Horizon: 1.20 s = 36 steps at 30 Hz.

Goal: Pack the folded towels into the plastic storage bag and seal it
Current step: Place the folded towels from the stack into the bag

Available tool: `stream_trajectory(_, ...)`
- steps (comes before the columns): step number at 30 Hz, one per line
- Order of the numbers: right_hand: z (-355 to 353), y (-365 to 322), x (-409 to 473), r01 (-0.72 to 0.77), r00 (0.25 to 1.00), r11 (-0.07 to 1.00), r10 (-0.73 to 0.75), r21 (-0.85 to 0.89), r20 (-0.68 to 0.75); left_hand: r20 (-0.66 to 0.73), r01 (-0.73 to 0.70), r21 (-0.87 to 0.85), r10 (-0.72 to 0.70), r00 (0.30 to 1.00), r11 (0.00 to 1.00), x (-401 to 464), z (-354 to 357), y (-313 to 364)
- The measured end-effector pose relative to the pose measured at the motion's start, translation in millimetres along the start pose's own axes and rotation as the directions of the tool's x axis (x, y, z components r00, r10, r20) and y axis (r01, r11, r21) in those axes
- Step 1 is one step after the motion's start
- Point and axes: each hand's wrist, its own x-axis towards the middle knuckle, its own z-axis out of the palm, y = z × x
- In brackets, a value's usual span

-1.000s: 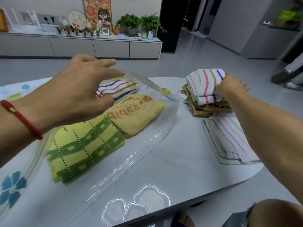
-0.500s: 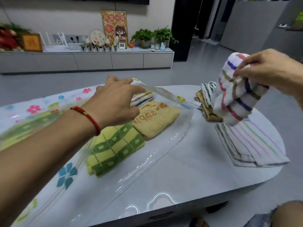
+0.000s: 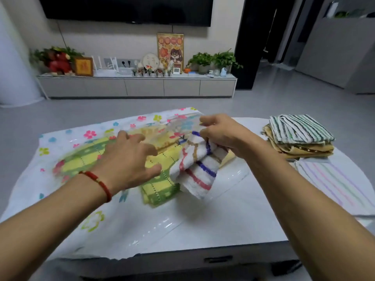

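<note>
A clear plastic storage bag [image 3: 67, 151] printed with flowers lies across the left of the white table [image 3: 233, 216]. Inside it sits a yellow-green checked towel [image 3: 160, 189], with a yellow towel [image 3: 166, 138] behind it. My right hand [image 3: 223, 134] grips a white towel with red, blue and brown stripes [image 3: 198, 165] at the bag's mouth, low over the checked towel. My left hand [image 3: 129, 161], with a red cord at the wrist, hovers beside it with spread fingers over the bag's upper sheet. Whether it pinches the plastic is blurred.
A stack of folded towels [image 3: 298, 136] stands at the table's right, green-striped on top and yellow-brown below. A pastel-striped towel [image 3: 332, 183] lies flat in front of it. Beyond the table are grey floor and a low TV cabinet [image 3: 138, 86].
My right hand has carried the striped towel from above the right-hand stack leftward and down to the bag's mouth. My left hand has shifted slightly beside it. The camera has tilted up.
</note>
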Motion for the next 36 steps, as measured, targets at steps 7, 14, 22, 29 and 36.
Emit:
stream_trajectory(7,33.2,-12.0,-19.2,0.035,0.996,0.967,-0.055,0.251,0.075,0.021,0.131,-0.17,-0.129,0.991,0.977,-61.8,-3.5,-62.5)
stream_trajectory(14,164.7,-54.6,-19.5,-0.057,0.995,0.664,-0.022,0.746,0.095,-0.25,-0.049,-0.407,-0.059,0.966,0.912,-61.4,-25.1,-67.5)
stream_trajectory(22,266.3,-21.0,-66.6,-0.261,0.943,0.636,0.005,0.726,0.334,-0.219,-0.04,-0.402,-0.053,0.974,0.915,-67.9,-24.2,-81.7)
stream_trajectory(29,278.1,-7.2,-90.8,-0.157,0.987,0.885,0.152,0.438,0.048,-0.108,0.047,-0.423,-0.101,0.989,0.905,-79.3,-13.4,-83.8)
stream_trajectory(36,291.9,-2.4,-86.0,-0.203,0.91,0.834,-0.033,0.513,0.414,-0.047,0.081,-0.448,-0.114,0.992,0.89,-80.7,-7.9,-83.0)
